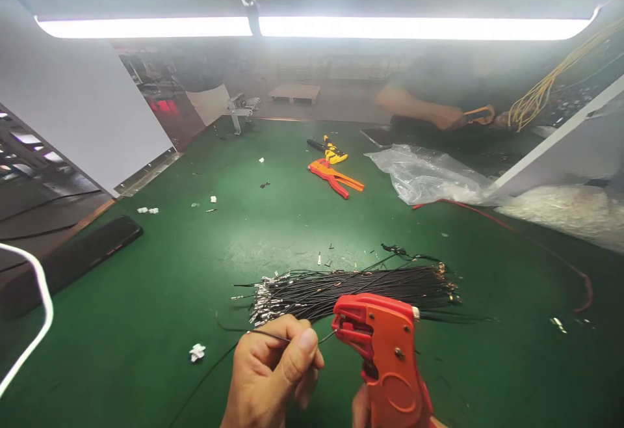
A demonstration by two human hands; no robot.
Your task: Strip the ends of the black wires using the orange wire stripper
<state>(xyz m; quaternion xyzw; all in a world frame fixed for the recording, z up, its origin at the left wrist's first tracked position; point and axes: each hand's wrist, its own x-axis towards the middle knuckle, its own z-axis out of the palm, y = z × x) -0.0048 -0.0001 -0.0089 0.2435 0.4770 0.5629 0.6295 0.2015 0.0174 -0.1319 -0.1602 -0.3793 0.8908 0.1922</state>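
While the left hand (275,376) pinches a thin black wire (270,335) between thumb and fingers, the right hand (361,407) is wrapped around the handle of a red-orange wire stripper (397,356), mostly hidden at the lower edge. The wire's near end reaches the mouth of the stripper; whether it lies inside the jaws is not clear. Both hands and the stripper are on the near side of the wire bundle (341,290), a flat spread of black wires with silvery ends at its left and copper-coloured ends at its right.

Left of the bundle and nearer the camera sits a small white piece (197,352). Just beyond the bundle lie dark scraps of wire (394,249) and tiny bits. Farther beyond it, a second red-orange tool (336,177) rests beside a yellow-and-black tool (331,149) on the green table (170,252). Beyond the bundle to the right is a clear plastic bag (429,177), with a red wire (536,246) curving from it down the bundle's right side. Well to the left of the bundle are a long black object (82,259) and a looping white cable (46,298).

Past the far right edge of the table, another person's arm (429,109) reaches toward an orange tool (480,116), with yellow wires (541,93) close by. A long lit tube (390,27) hangs over everything.
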